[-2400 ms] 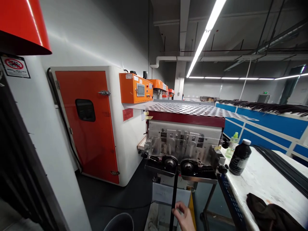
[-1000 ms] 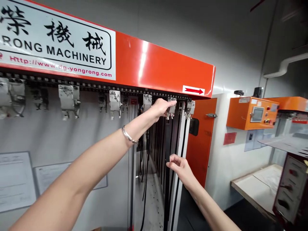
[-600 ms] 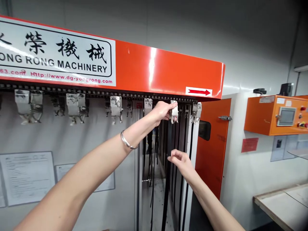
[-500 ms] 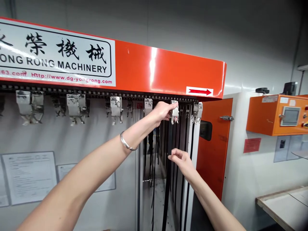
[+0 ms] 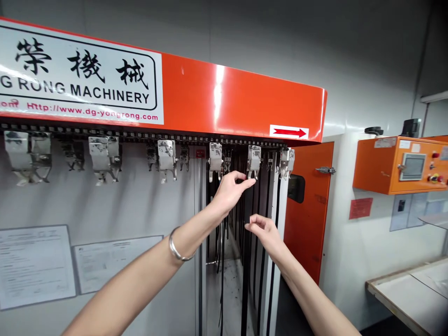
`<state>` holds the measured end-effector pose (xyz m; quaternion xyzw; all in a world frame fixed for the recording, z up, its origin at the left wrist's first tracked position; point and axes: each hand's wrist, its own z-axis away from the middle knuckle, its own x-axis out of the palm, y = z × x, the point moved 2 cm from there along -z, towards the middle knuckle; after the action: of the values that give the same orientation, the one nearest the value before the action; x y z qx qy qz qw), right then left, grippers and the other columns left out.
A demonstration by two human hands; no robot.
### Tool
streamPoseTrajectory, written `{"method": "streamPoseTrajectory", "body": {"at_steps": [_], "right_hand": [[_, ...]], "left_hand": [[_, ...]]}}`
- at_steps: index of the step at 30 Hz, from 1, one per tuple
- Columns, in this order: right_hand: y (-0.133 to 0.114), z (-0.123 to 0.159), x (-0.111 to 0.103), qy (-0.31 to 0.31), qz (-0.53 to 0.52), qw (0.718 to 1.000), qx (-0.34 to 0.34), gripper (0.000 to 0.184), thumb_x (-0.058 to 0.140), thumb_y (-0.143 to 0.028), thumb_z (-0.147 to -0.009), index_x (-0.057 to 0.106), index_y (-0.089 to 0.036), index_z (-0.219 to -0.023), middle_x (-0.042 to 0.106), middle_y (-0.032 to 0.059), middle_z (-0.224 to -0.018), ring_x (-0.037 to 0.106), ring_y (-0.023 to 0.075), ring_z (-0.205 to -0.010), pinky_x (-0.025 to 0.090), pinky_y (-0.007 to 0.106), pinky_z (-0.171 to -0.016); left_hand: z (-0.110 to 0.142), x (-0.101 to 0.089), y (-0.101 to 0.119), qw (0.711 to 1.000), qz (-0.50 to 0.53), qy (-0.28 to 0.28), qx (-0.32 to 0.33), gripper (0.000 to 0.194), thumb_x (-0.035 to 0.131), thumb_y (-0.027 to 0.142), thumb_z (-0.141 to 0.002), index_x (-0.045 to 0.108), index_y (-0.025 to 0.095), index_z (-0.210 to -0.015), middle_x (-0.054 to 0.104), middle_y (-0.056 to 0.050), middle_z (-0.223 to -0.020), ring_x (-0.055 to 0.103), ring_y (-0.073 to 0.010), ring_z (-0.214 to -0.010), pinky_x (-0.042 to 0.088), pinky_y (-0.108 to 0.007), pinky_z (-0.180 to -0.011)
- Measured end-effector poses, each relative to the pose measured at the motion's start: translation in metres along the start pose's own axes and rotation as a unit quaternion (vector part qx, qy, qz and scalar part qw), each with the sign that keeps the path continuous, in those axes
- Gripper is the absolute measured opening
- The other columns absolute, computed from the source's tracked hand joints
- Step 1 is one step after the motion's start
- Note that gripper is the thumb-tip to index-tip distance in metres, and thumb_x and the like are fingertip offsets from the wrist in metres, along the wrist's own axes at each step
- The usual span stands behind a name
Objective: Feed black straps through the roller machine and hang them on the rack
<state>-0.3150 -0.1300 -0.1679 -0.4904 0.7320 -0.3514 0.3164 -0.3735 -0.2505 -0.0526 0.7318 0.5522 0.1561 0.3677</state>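
Currently, in the head view, the right hand (image 5: 268, 234) has its fingers pinched on a black strap (image 5: 246, 280) hanging below a metal clip (image 5: 254, 157) under the orange housing (image 5: 245, 100). The left hand (image 5: 229, 192) reaches the clip's lower tip; whether its fingers grip anything, I cannot tell.
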Motion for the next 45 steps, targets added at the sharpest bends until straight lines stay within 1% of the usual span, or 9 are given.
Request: {"method": "streamPoseTrajectory", "body": {"at_steps": [5, 9, 12, 16, 21, 24, 27, 32, 45], "right_hand": [[-0.007, 0.012, 0.0, 0.016, 0.009, 0.999, 0.031, 0.023, 0.067, -0.041, -0.077, 0.06, -0.02, -0.083, 0.059, 0.0001, -0.083, 0.053, 0.0167, -0.081, 0.04, 0.027, -0.074], [-0.004, 0.058, -0.002, 0.061, 0.045, 0.996, 0.038, 0.047, 0.064, -0.048, -0.083, 0.055, -0.027, -0.124, 0.054, 0.0051, -0.133, 0.046, 0.0234, -0.124, 0.036, 0.035, -0.103], [0.011, 0.13, -0.006, 0.119, 0.114, 0.985, 0.057, 0.033, 0.056, -0.05, -0.089, 0.064, -0.021, -0.102, 0.066, 0.0057, -0.104, 0.058, 0.0227, -0.103, 0.042, 0.034, -0.092], [0.018, 0.251, -0.03, 0.208, 0.205, 0.945, 0.149, 0.039, 0.053, -0.049, -0.092, 0.062, -0.016, -0.074, 0.065, 0.0035, -0.072, 0.06, 0.0182, -0.072, 0.046, 0.029, -0.07], [-0.086, 0.405, -0.109, 0.479, 0.398, 0.771, 0.132, 0.032, 0.057, -0.049, -0.088, 0.065, -0.018, -0.091, 0.068, 0.0051, -0.081, 0.063, 0.0196, -0.074, 0.049, 0.028, -0.068], [-0.176, 0.464, -0.154, 0.592, 0.522, 0.606, 0.097, 0.035, 0.057, -0.051, -0.086, 0.067, -0.02, -0.099, 0.071, 0.0083, -0.098, 0.066, 0.0236, -0.087, 0.051, 0.032, -0.077], [-0.228, 0.479, -0.196, 0.591, 0.607, 0.525, 0.087, 0.038, 0.051, -0.051, -0.087, 0.07, -0.019, -0.099, 0.072, 0.011, -0.103, 0.067, 0.0264, -0.09, 0.052, 0.037, -0.079], [-0.242, 0.473, -0.249, 0.561, 0.649, 0.501, 0.114, 0.031, 0.054, -0.046, -0.085, 0.073, -0.022, -0.086, 0.075, 0.007, -0.091, 0.069, 0.0271, -0.085, 0.052, 0.037, -0.074], [-0.241, 0.502, -0.281, 0.578, 0.566, 0.578, 0.107, 0.036, 0.067, -0.057, -0.076, 0.073, -0.023, -0.087, 0.076, 0.0041, -0.082, 0.067, 0.0223, -0.07, 0.048, 0.032, -0.068]], "left_hand": [[-0.003, 0.004, -0.01, 0.998, -0.003, 0.038, 0.046, 0.028, 0.069, 0.041, -0.075, 0.066, 0.016, -0.087, 0.068, -0.011, -0.11, 0.062, -0.0247, -0.107, 0.045, -0.04, -0.098], [0.046, 0.005, -0.011, 0.995, -0.021, 0.066, 0.067, 0.062, 0.07, 0.046, -0.076, 0.052, 0.016, -0.128, 0.042, -0.016, -0.149, 0.039, -0.0274, -0.138, 0.033, -0.044, -0.115], [0.115, 0.019, -0.018, 0.991, -0.026, 0.053, 0.123, 0.071, 0.062, 0.041, -0.085, 0.029, 0.025, -0.145, 0.03, -0.009, -0.157, 0.026, -0.0205, -0.146, 0.024, -0.041, -0.122], [0.183, 0.072, -0.036, 0.987, 0.051, -0.089, 0.124, 0.051, 0.053, 0.035, -0.091, 0.038, 0.033, -0.14, 0.047, -0.003, -0.145, 0.041, -0.0184, -0.137, 0.034, -0.039, -0.117], [0.207, 0.2, -0.007, 0.922, 0.202, -0.308, 0.123, 0.03, 0.046, 0.041, -0.093, 0.063, 0.027, -0.113, 0.068, -0.004, -0.118, 0.062, -0.02, -0.113, 0.047, -0.037, -0.103], [0.204, 0.271, 0.036, 0.899, 0.234, -0.327, 0.172, 0.03, 0.044, 0.039, -0.092, 0.068, 0.024, -0.103, 0.072, -0.005, -0.109, 0.064, -0.0216, -0.107, 0.049, -0.037, -0.1], [0.191, 0.325, 0.067, 0.916, 0.214, -0.288, 0.181, 0.035, 0.045, 0.036, -0.088, 0.068, 0.016, -0.106, 0.071, -0.012, -0.112, 0.063, -0.0264, -0.11, 0.048, -0.042, -0.101], [0.182, 0.372, 0.082, 0.928, 0.203, -0.27, 0.158, 0.041, 0.046, 0.039, -0.083, 0.069, 0.011, -0.104, 0.069, -0.019, -0.114, 0.064, -0.0337, -0.107, 0.048, -0.049, -0.097], [0.2, 0.383, 0.086, 0.951, 0.232, -0.201, 0.028, 0.027, 0.067, 0.038, -0.071, 0.074, 0.017, -0.086, 0.076, -0.009, -0.085, 0.07, -0.0234, -0.081, 0.054, -0.035, -0.08]]}}
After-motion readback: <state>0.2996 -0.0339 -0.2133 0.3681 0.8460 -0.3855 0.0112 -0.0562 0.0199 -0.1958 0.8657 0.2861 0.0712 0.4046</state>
